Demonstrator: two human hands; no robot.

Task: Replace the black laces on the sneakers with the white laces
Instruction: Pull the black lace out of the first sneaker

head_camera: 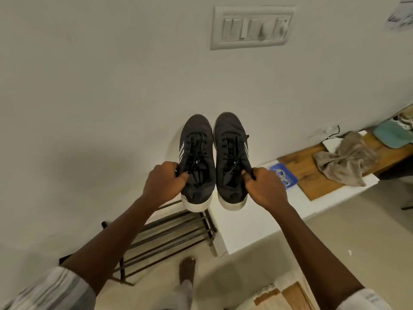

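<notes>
Left grip [164, 182] clasps the left sneaker [196, 144], right grip [260, 186] the right sneaker [231, 139], at their collars; black laces [194, 151] beyond both are threaded; replacement seemingly unstarted.

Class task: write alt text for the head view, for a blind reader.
A person's left hand grips one dark sneaker and the right hand the other sneaker, both with black laces threaded. Below are a metal shoe rack and a crumpled cloth.
</notes>
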